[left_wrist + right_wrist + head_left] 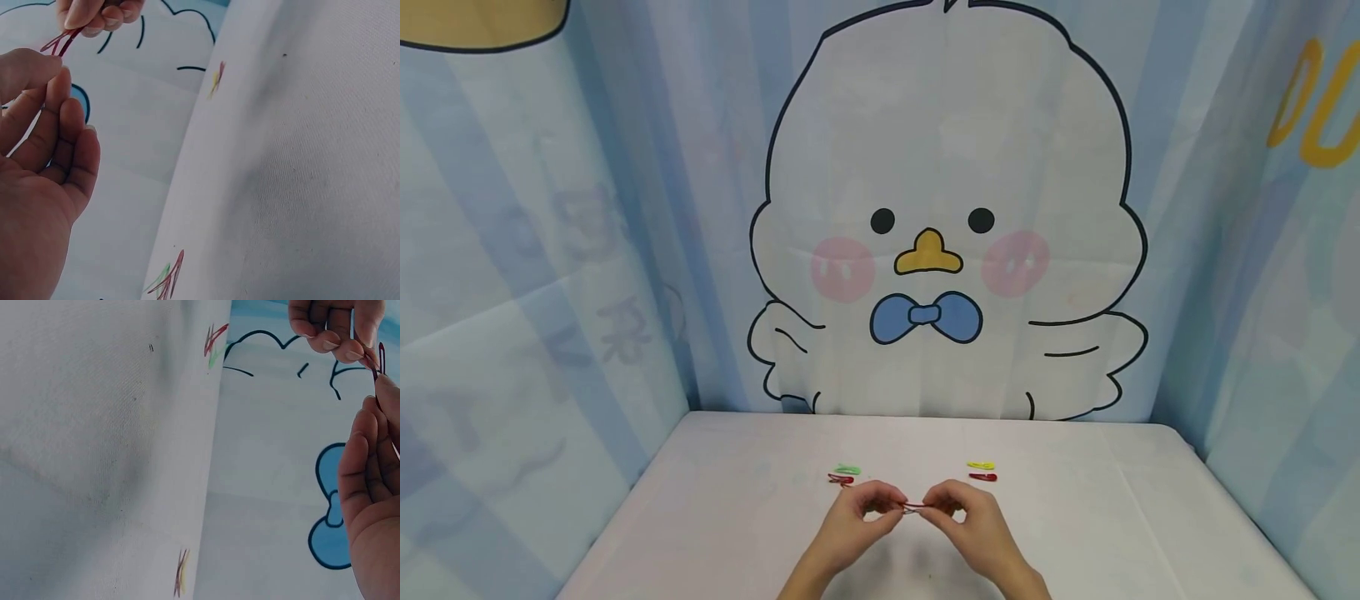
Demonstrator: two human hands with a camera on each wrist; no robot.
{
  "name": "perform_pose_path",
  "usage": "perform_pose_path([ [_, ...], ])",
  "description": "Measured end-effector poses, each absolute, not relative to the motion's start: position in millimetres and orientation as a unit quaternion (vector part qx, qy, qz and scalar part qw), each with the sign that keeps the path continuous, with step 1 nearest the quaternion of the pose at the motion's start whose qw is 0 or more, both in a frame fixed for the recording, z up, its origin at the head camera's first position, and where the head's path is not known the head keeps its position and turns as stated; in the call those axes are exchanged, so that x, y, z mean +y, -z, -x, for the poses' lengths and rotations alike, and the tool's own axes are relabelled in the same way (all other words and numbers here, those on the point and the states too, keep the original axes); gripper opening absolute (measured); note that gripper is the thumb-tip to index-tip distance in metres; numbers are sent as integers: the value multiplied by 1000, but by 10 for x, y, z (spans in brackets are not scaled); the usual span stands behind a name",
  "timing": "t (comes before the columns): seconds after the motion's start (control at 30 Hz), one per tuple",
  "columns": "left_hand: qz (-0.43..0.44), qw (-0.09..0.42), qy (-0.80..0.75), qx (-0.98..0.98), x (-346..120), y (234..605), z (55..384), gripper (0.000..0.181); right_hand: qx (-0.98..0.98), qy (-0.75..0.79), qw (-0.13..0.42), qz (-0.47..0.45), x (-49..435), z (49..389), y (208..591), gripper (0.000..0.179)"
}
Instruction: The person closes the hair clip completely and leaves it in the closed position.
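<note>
A dark red snap hair clip (913, 506) is held between both hands above the middle of the table, its two parts spread apart. My left hand (858, 521) pinches one end between thumb and fingers. From the other side my right hand (967, 525) pinches the opposite end. In the left wrist view the red hair clip (70, 42) shows as thin splayed strips between the fingertips. Beyond the left hand lie a green hair clip (847, 469) and a red hair clip (841, 479). A yellow hair clip (981, 465) and another red one (982, 477) lie beyond the right hand.
The white table (737, 500) stands before a curtain with a cartoon chick (940, 150). Striped blue curtains (535, 333) rise along both sides of the table.
</note>
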State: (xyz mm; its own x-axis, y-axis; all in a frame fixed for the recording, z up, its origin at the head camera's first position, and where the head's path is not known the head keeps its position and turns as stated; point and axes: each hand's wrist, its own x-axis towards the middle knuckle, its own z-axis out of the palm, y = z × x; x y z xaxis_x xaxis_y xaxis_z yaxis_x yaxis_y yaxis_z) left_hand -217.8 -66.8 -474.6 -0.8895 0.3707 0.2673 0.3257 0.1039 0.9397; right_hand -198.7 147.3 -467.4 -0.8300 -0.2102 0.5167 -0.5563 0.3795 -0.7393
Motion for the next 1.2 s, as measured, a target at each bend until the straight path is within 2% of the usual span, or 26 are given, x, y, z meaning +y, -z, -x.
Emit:
perform_pose_path([
  [0.17, -236, 6, -612, 754, -664, 4774, 2189, 17, -811, -502, 194, -231, 1467, 1994, 4687, 17],
  [0.7, -188, -31, -605, 773, -587, 4758, 2191, 6, -794, -502, 236, -249, 1455, 2004, 4684, 19],
  [0.87, -179, -40, -601, 778, -578, 4717, 2169, 8, -796, -493, 255, -243, 1427, 2008, 4682, 23],
  [1.2, -166, -59, -585, 792, -537, 4732, 2176, 5, -807, -486, 258, -215, 1403, 2003, 4682, 28],
])
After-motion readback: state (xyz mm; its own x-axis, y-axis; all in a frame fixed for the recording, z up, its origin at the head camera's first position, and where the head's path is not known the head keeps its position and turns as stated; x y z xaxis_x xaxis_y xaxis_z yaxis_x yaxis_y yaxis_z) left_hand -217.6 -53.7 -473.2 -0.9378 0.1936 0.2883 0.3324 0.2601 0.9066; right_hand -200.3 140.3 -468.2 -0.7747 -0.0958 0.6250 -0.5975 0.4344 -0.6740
